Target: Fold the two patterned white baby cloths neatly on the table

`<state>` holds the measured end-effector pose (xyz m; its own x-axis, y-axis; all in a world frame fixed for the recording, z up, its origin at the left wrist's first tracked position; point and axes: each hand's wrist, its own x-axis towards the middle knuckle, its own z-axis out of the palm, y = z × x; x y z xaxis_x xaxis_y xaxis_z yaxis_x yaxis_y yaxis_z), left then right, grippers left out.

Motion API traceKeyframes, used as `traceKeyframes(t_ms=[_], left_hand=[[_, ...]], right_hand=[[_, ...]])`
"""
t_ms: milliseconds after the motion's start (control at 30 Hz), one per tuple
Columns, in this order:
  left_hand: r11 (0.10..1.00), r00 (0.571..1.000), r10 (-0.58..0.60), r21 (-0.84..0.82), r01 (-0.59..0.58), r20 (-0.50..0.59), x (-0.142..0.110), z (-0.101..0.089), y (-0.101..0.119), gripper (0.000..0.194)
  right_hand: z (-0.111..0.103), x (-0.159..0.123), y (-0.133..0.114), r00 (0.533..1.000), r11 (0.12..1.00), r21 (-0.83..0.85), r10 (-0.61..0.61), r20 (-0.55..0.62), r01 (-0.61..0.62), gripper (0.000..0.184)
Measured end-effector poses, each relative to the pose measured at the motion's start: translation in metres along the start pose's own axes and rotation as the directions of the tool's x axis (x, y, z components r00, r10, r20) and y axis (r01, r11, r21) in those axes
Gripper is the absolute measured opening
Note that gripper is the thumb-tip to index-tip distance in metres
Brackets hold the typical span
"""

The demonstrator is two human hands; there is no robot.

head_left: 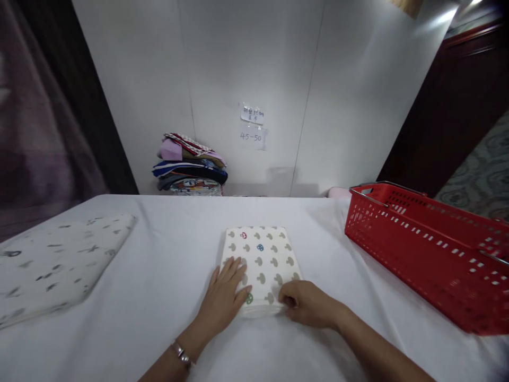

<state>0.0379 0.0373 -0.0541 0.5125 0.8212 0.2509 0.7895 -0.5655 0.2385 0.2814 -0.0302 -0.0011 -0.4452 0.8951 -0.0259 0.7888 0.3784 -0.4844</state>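
A folded white cloth (259,262) printed with grey mushrooms, plus a few red, blue and green ones, lies on the white-covered table in front of me. My left hand (223,297) rests flat on its left side, fingers stretched out over the print. At the near right corner, my right hand (306,302) has its fingers curled in a pinch at the cloth's edge. The fingertips there are partly hidden. A silver bracelet (182,354) circles my left wrist.
On the left lies a larger white patterned cloth (67,260). A red perforated basket (421,260) with metal handles stands on the right. Behind the table's far edge rises a stack of folded fabrics (193,167). Handwritten paper notes (253,126) are taped to the wall.
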Motion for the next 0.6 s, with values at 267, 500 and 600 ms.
traceKeyframes(t_ms=[267,500,600], left_hand=[[0.996,0.996,-0.049,-0.072,0.054,0.069,-0.004,-0.009,0.008,0.05],[0.989,0.991,-0.087,-0.114,0.099,0.103,-0.007,-0.011,0.012,0.051],[0.985,0.988,-0.096,-0.13,0.112,0.119,-0.007,-0.012,0.013,0.051]], right_hand=[[-0.049,0.052,0.003,0.896,0.992,0.08,-0.049,-0.441,0.094,0.027],[-0.043,0.136,-0.007,0.807,0.985,0.013,-0.133,-0.576,0.172,0.047],[-0.037,0.169,-0.012,0.815,0.976,-0.067,-0.212,-0.539,0.209,0.049]])
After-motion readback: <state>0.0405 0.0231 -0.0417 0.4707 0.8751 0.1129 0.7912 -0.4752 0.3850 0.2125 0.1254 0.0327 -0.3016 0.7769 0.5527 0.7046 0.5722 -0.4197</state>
